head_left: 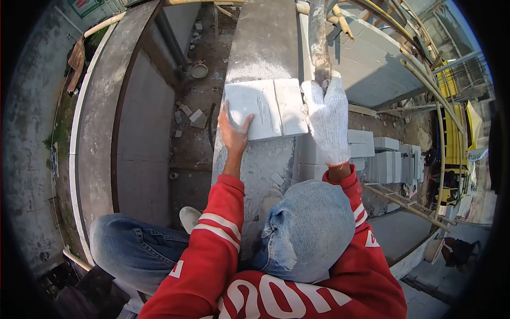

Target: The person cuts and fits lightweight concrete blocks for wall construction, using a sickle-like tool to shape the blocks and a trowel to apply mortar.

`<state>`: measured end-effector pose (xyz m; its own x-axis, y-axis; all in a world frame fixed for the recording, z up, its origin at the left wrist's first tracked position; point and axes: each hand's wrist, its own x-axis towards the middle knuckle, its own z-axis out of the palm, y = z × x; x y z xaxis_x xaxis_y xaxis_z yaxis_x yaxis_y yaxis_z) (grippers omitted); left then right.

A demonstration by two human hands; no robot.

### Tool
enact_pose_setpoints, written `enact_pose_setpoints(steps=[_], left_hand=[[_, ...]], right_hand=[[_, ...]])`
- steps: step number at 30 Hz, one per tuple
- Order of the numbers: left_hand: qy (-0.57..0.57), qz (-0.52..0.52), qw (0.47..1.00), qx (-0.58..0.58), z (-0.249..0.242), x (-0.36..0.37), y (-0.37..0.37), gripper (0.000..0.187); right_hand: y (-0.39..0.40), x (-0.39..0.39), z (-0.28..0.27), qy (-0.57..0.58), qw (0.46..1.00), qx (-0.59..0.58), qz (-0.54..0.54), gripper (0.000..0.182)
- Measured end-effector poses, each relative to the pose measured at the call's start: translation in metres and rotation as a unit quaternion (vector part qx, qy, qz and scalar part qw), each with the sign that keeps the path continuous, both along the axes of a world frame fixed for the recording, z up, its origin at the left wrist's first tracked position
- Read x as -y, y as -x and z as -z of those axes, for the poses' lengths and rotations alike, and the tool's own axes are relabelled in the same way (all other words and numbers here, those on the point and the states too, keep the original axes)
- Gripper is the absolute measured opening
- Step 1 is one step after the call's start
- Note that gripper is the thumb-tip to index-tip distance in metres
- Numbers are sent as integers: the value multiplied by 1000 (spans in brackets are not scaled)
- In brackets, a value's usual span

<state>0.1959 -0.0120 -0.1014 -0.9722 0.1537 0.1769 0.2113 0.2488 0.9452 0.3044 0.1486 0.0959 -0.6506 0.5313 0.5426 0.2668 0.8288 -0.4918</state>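
1. While your left hand, partly open, grips the aerated concrete block, it lies on the wall top.
2. Your gloved right hand is beside the narrower piece; its hold is unclear.

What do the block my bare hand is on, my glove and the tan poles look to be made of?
Block: probably lightweight concrete, matte and chalky, judging by its pale, powdery face.
Glove: knitted yarn, perhaps cotton, soft-looking and white, with visible ribbing.
Poles: likely bamboo, fairly smooth, from their rounded, slightly bent lengths.
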Motion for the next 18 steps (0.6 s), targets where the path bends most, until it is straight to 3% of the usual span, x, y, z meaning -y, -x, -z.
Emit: enact_pose_setpoints(steps=[1,2,3,4,5,7,8,9,10,12,13,14,15,16,17,18], left_hand=[[8,3,1000,-4,-6,0,0,92],[17,5,1000,-7,-7,1,-1,92],[22,1,1000,-1,-4,2,-3,92],[14,0,1000,-11,-3,2,-3,92],[2,-1,1000,-25,-4,1,-2,92],[10,-2,1000,-23,-3,0,0,92],[21,-5,1000,-18,1,0,-1,92],[16,-5,1000,-23,8,1,-6,92],[-2,3,1000,-17,15,4,-8,92],[-14,5,1000,4,9,-1,4,93],[-5,8,1000,16,6,4,-3,93],[5,14,1000,15,0,2,1,92],[16,15,1000,16,-3,2,1,92],[14,19,999,26,-7,3,0,91],[15,17,999,29,-10,2,0,91],[19,13,1000,18,-11,1,0,92]], right_hand=[[2,10,-54,56,997,-19,-46,35],[13,6,-73,-39,988,-147,-22,35],[4,-2,-77,-419,903,37,92,37],[8,6,-66,-149,982,-79,87,38],[18,20,-55,132,970,-192,76,40],[13,39,43,118,987,-87,67,42],[-5,36,119,36,992,103,60,38],[-8,29,134,219,941,256,28,35],[-6,34,110,220,943,247,30,35],[-5,34,66,405,880,247,0,36],[-9,23,76,340,919,196,-35,34],[-10,13,82,144,984,68,-80,30],[-6,23,23,386,917,95,-43,31],[-9,0,35,189,976,10,-109,32],[3,3,-8,115,993,-16,-1,32],[5,21,-62,175,982,-72,-13,28]])
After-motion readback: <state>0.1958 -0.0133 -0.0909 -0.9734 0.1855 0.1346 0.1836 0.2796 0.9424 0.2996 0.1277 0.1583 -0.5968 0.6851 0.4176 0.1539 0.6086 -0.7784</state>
